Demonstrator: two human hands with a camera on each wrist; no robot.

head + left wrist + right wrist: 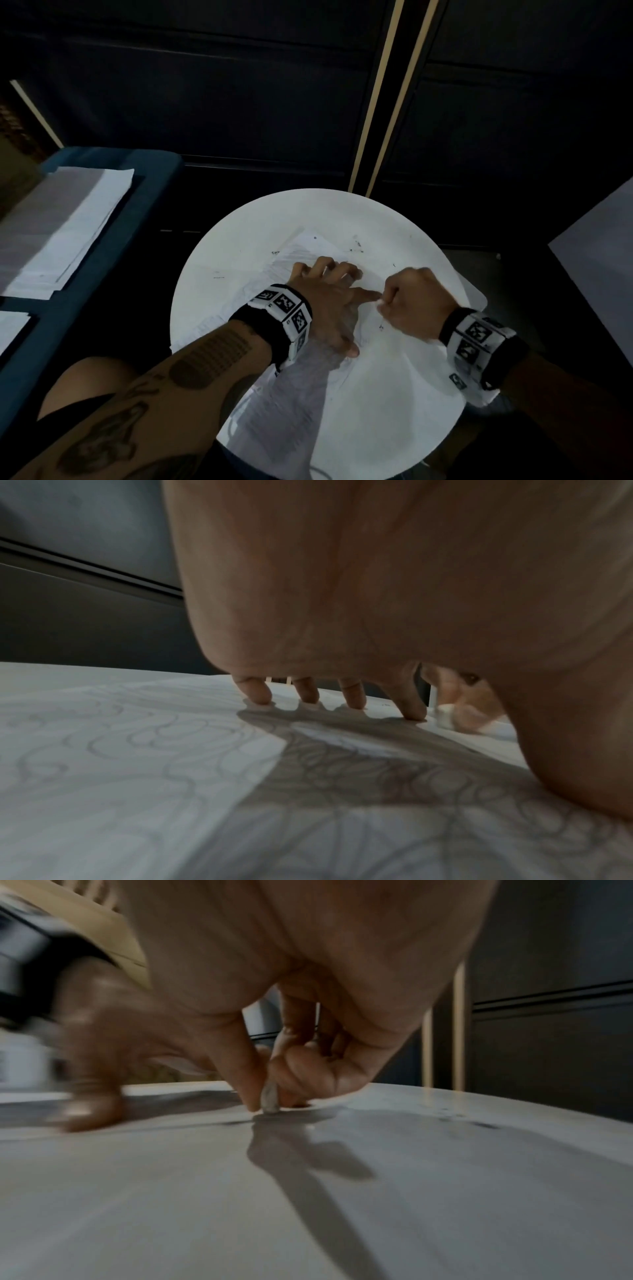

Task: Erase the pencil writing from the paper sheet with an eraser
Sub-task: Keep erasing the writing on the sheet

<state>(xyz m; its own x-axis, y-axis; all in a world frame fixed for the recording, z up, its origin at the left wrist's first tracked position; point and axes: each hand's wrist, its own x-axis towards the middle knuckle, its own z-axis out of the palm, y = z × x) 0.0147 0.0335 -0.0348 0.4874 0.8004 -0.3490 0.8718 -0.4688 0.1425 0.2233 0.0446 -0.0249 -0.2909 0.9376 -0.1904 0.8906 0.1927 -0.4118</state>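
- Head view: left hand (325, 298) lies spread flat, fingers straight, pinning the paper (376, 377) on the round white bench (212, 274). Right hand (416, 301) is curled just beside the left forefinger, with a sliver of the white eraser (379, 301) peeping from it. Faint pencil lines run under the left forearm, so I'd judge plenty is left to rub out.
- Left wrist view: now the writing (143, 737) really shows, with loops and scribbles across the near sheet, untouched. Four straight fingers (255, 693) press down on it. The head view barely hints at those marks.
- Right wrist view: close on the grip. Thumb and forefinger pinch the small grey-smudged eraser, its tip down on the sheet. The paper nearest this camera looks blank, probably cleaned already, though blur makes that a guess. Dark crumbs (479, 1125) lie off to the right.
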